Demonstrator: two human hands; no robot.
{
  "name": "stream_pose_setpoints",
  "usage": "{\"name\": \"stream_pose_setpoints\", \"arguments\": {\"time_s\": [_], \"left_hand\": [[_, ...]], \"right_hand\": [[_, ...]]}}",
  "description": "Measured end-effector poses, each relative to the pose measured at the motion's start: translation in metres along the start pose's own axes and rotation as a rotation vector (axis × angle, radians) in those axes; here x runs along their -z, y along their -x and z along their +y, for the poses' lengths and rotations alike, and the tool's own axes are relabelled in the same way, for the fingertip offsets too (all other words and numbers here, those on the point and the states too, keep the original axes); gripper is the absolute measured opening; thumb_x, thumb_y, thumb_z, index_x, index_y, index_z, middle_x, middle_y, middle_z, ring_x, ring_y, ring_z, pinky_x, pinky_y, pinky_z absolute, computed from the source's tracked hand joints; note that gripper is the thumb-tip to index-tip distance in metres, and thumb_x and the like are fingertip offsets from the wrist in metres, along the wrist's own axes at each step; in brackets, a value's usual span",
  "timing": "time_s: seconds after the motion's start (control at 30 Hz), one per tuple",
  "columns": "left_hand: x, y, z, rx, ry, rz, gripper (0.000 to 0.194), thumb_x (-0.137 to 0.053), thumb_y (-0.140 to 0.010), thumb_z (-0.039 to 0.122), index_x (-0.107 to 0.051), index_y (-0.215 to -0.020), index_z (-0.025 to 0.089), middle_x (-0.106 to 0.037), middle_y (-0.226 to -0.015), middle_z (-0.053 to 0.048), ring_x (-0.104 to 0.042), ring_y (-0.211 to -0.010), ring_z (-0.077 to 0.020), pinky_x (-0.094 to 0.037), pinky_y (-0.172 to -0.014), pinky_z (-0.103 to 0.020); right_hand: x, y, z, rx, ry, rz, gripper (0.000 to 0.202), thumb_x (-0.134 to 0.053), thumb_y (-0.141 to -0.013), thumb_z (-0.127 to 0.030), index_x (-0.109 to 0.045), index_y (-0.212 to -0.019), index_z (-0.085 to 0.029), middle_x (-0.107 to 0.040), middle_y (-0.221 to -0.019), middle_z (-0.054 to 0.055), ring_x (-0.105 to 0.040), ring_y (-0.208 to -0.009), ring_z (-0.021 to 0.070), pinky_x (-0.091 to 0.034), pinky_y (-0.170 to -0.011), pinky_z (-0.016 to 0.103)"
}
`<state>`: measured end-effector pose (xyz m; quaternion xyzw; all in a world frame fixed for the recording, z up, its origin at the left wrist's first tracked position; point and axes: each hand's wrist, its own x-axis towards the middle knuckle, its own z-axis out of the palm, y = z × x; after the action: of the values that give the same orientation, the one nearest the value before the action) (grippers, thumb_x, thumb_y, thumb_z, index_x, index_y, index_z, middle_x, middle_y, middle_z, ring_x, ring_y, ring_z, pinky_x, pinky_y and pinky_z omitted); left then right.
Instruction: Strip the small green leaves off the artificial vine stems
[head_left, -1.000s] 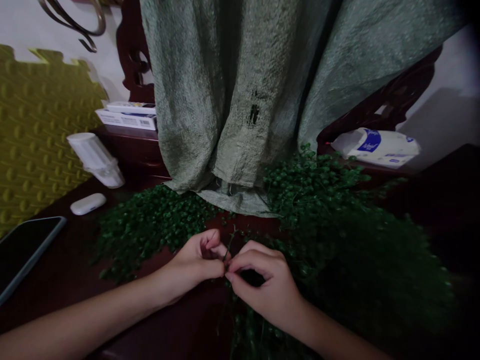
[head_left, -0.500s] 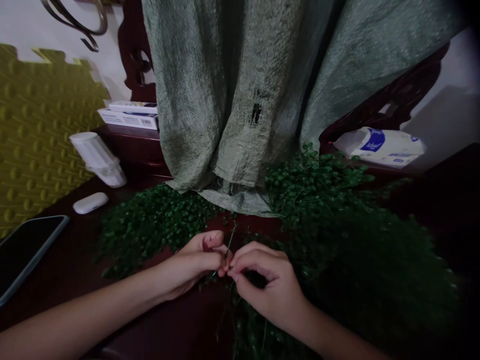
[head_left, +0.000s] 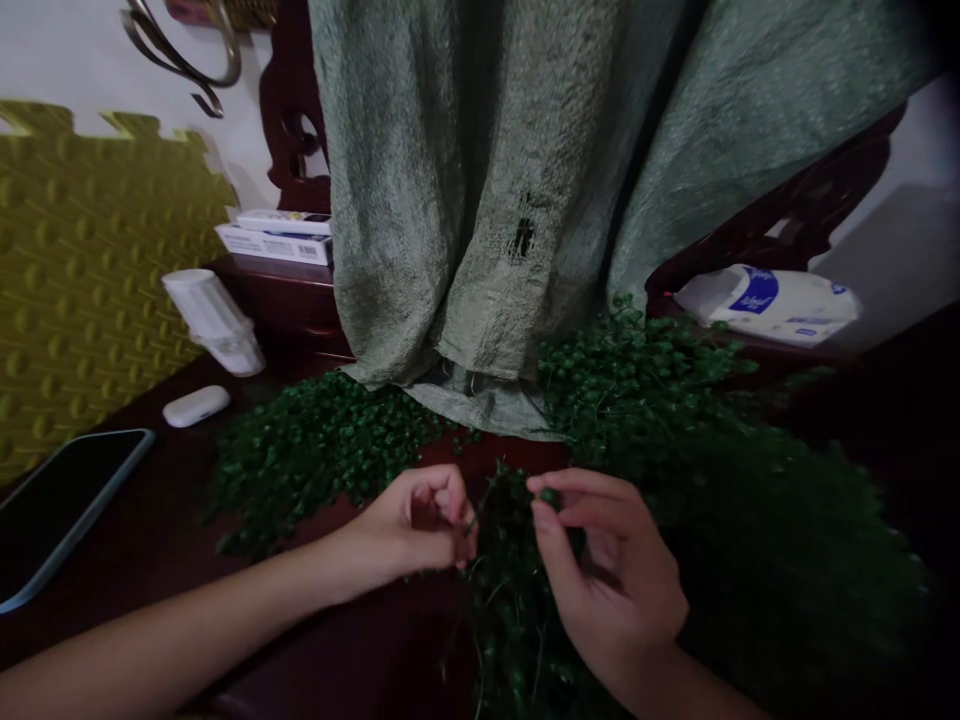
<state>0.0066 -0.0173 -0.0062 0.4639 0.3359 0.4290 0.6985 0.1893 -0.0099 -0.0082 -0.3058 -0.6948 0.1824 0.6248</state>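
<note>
My left hand (head_left: 420,525) is closed, thumb against curled fingers, at the middle of the dark red table; what it holds, if anything, is too small to name. To its right, my right hand (head_left: 611,560) pinches a small green sprig (head_left: 550,497) between thumb and fingertips. Beneath and beyond the right hand spreads a large heap of green plants (head_left: 645,400), with thin stems reaching between the hands. A smaller green pile (head_left: 322,440) lies behind my left hand.
A grey-green woven cloth (head_left: 487,220) hangs behind the piles. At left are a phone (head_left: 67,510), a white earbud case (head_left: 196,406), a white cylinder (head_left: 214,322) and flat boxes (head_left: 277,243). A tissue pack (head_left: 780,303) sits at right.
My right hand has moved right, away from my left hand, and a green sprig now shows at its fingertips. The stem that stood up from my left hand is gone from there. The view has shifted slightly.
</note>
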Motion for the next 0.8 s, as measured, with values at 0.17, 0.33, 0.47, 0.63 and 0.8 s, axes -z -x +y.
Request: {"name": "stream_pose_setpoints", "arguments": {"time_s": [0.17, 0.33, 0.47, 0.63, 0.8], "left_hand": [[-0.009, 0.013, -0.002, -0.097, -0.579, -0.128, 0.017, -0.062, -0.067, 0.01, -0.047, -0.065, 0.018, -0.059, -0.066, 0.0, -0.051, -0.059, -0.0106, -0.041, -0.058, -0.022], [-0.013, 0.018, -0.005, -0.224, -0.83, -0.293, 0.013, -0.059, -0.064, 0.008, -0.051, -0.065, 0.019, -0.056, -0.058, 0.002, -0.049, -0.052, -0.0101, -0.038, -0.051, -0.02], [-0.011, 0.018, -0.01, -0.253, -0.858, -0.362, 0.016, -0.057, -0.063, 0.005, -0.054, -0.069, 0.02, -0.056, -0.059, 0.002, -0.049, -0.052, -0.0115, -0.037, -0.05, -0.021], [-0.011, 0.018, -0.01, -0.238, -0.871, -0.368, 0.015, -0.057, -0.063, 0.005, -0.055, -0.069, 0.019, -0.054, -0.058, 0.002, -0.047, -0.052, -0.0113, -0.036, -0.05, -0.022], [-0.011, 0.017, -0.009, -0.226, -0.879, -0.389, 0.014, -0.058, -0.063, 0.006, -0.056, -0.069, 0.018, -0.056, -0.06, 0.001, -0.048, -0.053, -0.012, -0.037, -0.051, -0.022]], "right_hand": [[-0.003, -0.014, 0.006, -0.198, -0.047, 0.183, 0.012, -0.059, -0.087, -0.011, -0.055, -0.086, -0.022, -0.06, -0.102, 0.006, -0.066, -0.092, 0.0167, -0.058, -0.081, 0.031], [-0.004, -0.018, 0.015, -0.347, -0.029, -0.074, 0.007, -0.062, -0.086, -0.019, -0.057, -0.082, -0.021, -0.068, -0.094, 0.005, -0.068, -0.087, 0.0175, -0.058, -0.076, 0.03], [-0.003, -0.017, 0.014, -0.162, 0.166, -0.235, 0.01, -0.061, -0.082, -0.013, -0.06, -0.076, -0.021, -0.069, -0.084, 0.004, -0.065, -0.076, 0.0164, -0.052, -0.063, 0.026], [-0.005, -0.015, 0.01, -0.043, 0.167, -0.297, 0.016, -0.058, -0.08, -0.006, -0.061, -0.075, -0.021, -0.066, -0.079, 0.003, -0.063, -0.07, 0.0139, -0.05, -0.061, 0.024], [-0.005, -0.015, 0.009, -0.001, 0.182, -0.288, 0.017, -0.056, -0.08, -0.006, -0.06, -0.076, -0.021, -0.064, -0.078, 0.003, -0.064, -0.072, 0.0149, -0.051, -0.064, 0.024]]}}
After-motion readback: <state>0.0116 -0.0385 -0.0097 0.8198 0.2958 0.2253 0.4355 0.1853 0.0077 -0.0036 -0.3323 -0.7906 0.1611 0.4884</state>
